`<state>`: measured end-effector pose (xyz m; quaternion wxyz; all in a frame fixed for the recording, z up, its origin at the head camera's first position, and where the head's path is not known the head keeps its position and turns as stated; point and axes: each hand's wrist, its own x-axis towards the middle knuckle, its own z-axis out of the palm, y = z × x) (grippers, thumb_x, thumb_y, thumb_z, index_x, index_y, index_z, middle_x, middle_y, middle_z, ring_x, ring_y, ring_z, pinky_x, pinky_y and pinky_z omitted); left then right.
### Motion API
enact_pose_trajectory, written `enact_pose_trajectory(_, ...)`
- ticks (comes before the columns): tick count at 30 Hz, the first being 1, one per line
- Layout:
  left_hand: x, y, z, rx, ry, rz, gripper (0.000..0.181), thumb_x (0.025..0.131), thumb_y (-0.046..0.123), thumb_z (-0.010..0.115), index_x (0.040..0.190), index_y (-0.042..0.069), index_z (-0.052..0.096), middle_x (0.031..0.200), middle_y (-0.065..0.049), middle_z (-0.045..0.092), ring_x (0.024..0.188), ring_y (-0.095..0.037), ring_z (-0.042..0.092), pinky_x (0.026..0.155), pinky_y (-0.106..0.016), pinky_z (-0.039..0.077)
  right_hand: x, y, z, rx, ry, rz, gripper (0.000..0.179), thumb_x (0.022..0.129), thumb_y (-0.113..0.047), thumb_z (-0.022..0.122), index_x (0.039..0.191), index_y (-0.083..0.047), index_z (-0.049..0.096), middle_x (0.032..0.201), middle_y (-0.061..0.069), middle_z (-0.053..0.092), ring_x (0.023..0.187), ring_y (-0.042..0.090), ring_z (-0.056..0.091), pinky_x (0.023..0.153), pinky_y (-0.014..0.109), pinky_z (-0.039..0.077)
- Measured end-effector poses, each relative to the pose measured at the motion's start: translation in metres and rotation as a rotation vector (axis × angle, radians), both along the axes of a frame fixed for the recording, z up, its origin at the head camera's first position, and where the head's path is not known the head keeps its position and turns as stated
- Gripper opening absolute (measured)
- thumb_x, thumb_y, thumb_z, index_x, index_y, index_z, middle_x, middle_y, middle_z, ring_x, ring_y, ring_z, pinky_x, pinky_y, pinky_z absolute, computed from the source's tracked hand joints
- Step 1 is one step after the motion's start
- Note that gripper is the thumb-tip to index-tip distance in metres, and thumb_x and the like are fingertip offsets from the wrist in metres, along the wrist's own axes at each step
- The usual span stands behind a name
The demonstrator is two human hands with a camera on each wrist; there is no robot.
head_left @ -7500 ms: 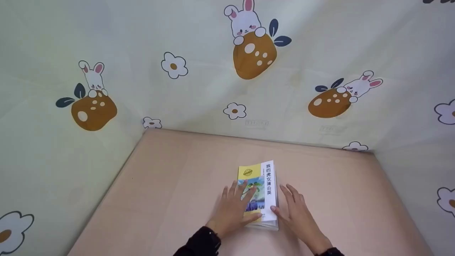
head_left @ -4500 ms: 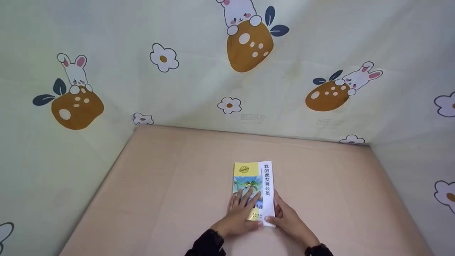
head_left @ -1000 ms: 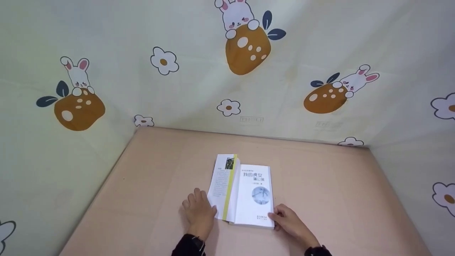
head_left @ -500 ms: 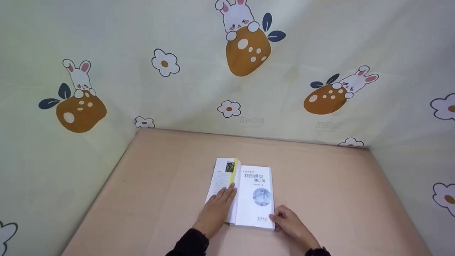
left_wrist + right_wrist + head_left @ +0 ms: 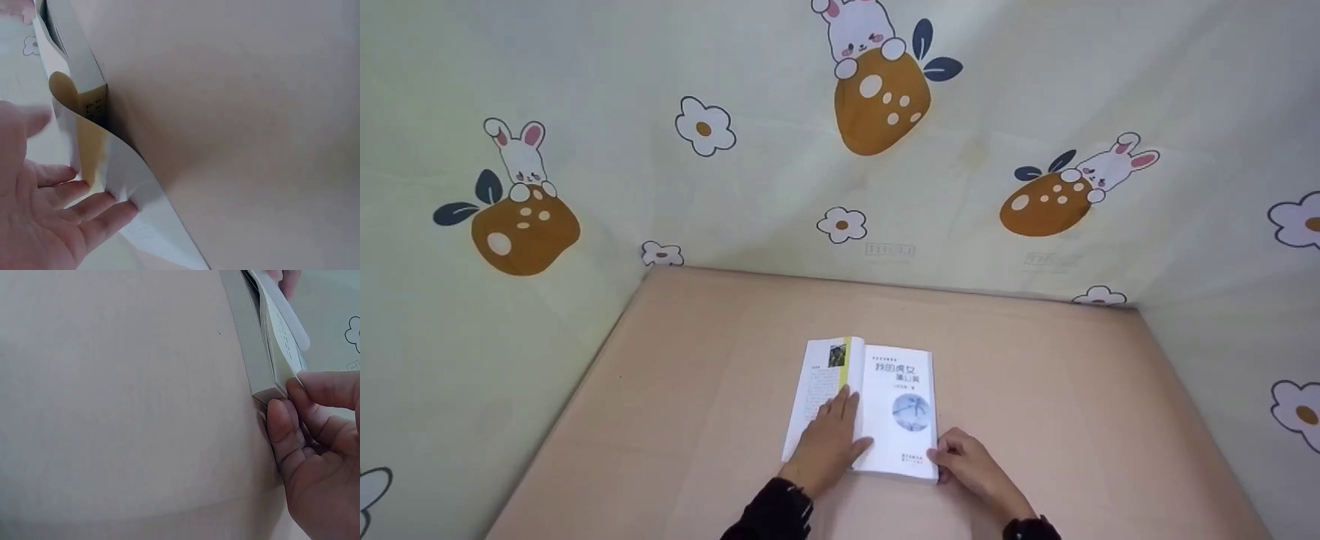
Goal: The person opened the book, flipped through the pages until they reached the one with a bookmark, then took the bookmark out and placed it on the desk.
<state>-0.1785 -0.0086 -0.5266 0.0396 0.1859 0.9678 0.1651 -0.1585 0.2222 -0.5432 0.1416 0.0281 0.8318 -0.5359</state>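
A paperback book (image 5: pixel 894 442) lies opened at its title page, which has a round blue picture. Its front cover, with a printed white flap (image 5: pixel 817 371), is turned to the left. My left hand (image 5: pixel 823 442) presses its extended fingers on the flap near the fold; the thumb reaches over the title page. In the left wrist view, the cover (image 5: pixel 124 166) bows up in a curve under those fingertips. My right hand (image 5: pixel 971 461) pinches the book's lower right corner. Up close in the right wrist view, thumb and forefinger hold a page edge (image 5: pixel 289 363), other fingers curled against the page block.
The book rests on a pinkish-beige tabletop (image 5: pixel 720 390). Pale cloth walls (image 5: pixel 780 187) with rabbit and flower prints enclose the back and both sides. Dark sleeves cover both wrists.
The book, closed several seconds ago, now has its cover turned left. My left hand has moved from the flap's outer edge onto the flap, which lies flatter and wider. The right hand stays at the corner.
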Motion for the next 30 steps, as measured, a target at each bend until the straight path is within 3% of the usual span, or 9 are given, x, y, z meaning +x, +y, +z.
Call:
enact_pose_trajectory(2,0.0,0.002,-0.001,0.013,-0.007,-0.008,0.068,0.089,0.041,0.058,0.143,0.006,0.034,0.15,-0.018,0.028,0.128,-0.041,0.039,0.099,-0.048,0.042,0.0,0.0,-0.001,-0.003,-0.008,-0.011,0.019,0.086,-0.01,0.06,0.072,-0.001,0.052,0.083,0.002,0.048,0.066,0.013,0.052,0.057,0.02,0.046)
enact_pose_trajectory(5,0.001,0.005,-0.002,0.003,0.003,-0.033,0.063,0.087,0.043,0.06,0.141,0.018,0.041,0.152,-0.013,0.027,0.124,-0.049,0.04,0.094,-0.055,0.043,-0.002,0.001,-0.004,-0.019,-0.018,-0.006,0.018,0.085,-0.01,0.061,0.074,0.003,0.055,0.086,0.002,0.048,0.067,0.013,0.052,0.058,0.021,0.048)
enact_pose_trajectory(9,0.003,0.007,-0.002,-0.023,0.026,-0.059,0.054,0.086,0.048,0.058,0.135,0.028,0.049,0.149,-0.007,0.034,0.121,-0.056,0.038,0.09,-0.062,0.042,-0.004,0.002,-0.007,-0.031,-0.013,0.011,0.02,0.084,-0.011,0.062,0.078,0.008,0.057,0.09,0.003,0.049,0.069,0.013,0.052,0.058,0.02,0.049)
enact_pose_trajectory(13,0.007,0.01,-0.001,-0.065,0.056,-0.073,0.057,0.083,0.054,0.058,0.133,0.03,0.051,0.144,-0.007,0.042,0.12,-0.059,0.038,0.089,-0.063,0.041,-0.003,0.002,-0.005,-0.021,-0.017,0.004,0.021,0.085,-0.013,0.064,0.079,0.007,0.058,0.086,0.002,0.049,0.068,0.013,0.052,0.058,0.02,0.048)
enact_pose_trajectory(18,0.008,0.013,-0.003,-0.106,0.082,-0.076,0.066,0.077,0.064,0.058,0.134,0.033,0.049,0.144,-0.008,0.042,0.118,-0.06,0.038,0.09,-0.063,0.041,-0.001,0.002,-0.001,-0.02,-0.019,0.004,0.024,0.085,-0.017,0.066,0.079,0.004,0.058,0.083,0.002,0.049,0.068,0.012,0.053,0.058,0.02,0.048)
enact_pose_trajectory(25,0.008,0.017,-0.01,-0.093,0.023,-0.07,0.081,0.069,0.074,0.057,0.137,0.033,0.045,0.148,-0.009,0.035,0.123,-0.062,0.03,0.093,-0.068,0.035,0.0,0.003,-0.002,-0.041,-0.013,0.014,0.024,0.087,-0.017,0.064,0.085,0.006,0.057,0.08,0.001,0.049,0.066,0.012,0.052,0.057,0.02,0.047)
enact_pose_trajectory(30,0.009,0.019,-0.012,-0.12,0.044,-0.066,0.09,0.064,0.079,0.057,0.139,0.032,0.043,0.149,-0.01,0.034,0.124,-0.061,0.029,0.093,-0.069,0.034,0.0,0.005,-0.002,-0.066,0.005,0.03,0.014,0.09,-0.007,0.054,0.089,0.007,0.057,0.085,0.004,0.048,0.067,0.013,0.052,0.058,0.021,0.048)
